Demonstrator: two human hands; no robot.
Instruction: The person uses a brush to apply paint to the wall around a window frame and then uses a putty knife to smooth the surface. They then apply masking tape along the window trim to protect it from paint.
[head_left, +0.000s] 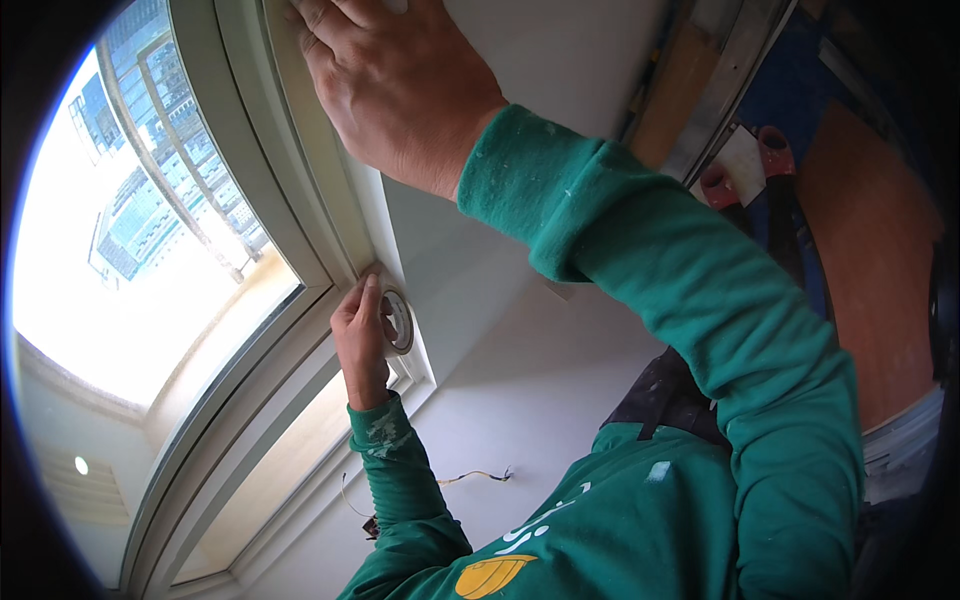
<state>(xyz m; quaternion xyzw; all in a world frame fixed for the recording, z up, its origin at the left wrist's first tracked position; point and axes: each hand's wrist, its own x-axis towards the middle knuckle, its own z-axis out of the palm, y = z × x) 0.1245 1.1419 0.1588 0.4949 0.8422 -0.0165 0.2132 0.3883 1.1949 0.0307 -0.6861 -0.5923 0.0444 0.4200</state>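
Observation:
My left hand (364, 330) grips a roll of tape (401, 322) at the lower corner of a pale window frame (315, 270). Its thumb lies along the frame, and fingers pass through the roll's core. Higher along the same frame, my right hand (405, 82) rests with its fingertips against the edge. The top of the picture cuts off part of those fingers, so whether they pinch anything is hidden. Between both hands runs a beige band (330, 157) on the frame; I cannot tell if it is laid tape. Both green sleeves bear whitish smears.
Behind the glass are a railing (172, 157) and tall buildings. Loose wires (476, 474) stick out of the white wall (525, 390). At the right, two red ring-shaped parts (776, 140) stand near a brown board (862, 262) and a metal-edged frame (727, 82).

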